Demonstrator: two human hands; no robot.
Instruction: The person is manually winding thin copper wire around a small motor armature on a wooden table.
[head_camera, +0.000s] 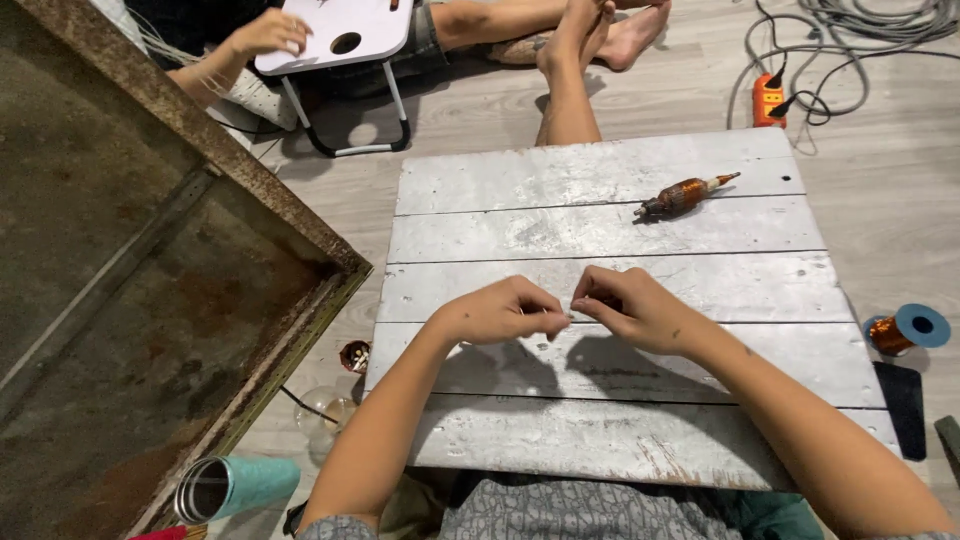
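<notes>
1. Currently the left hand (497, 312) and right hand (625, 308) meet fingertip to fingertip over the grey plank board (600, 420); fingers of both curl into tight pinches, apparently on something very fine, too small to identify.
2. Judgement: keep wrists low over the board and tension even; a thin strand could slip or snap.
3. Copper-wound coil (682, 196) lies well apart on a far plank.
4. Wire spool (905, 330) sits on the wooden floor at right; rusted metal frame (250, 190) at left; another person sits beyond by a small white table (345, 35).

Bare forearms, no sleeves reaching wrists; grey patterned garment at lap; hands (560, 312) without rings.
</notes>
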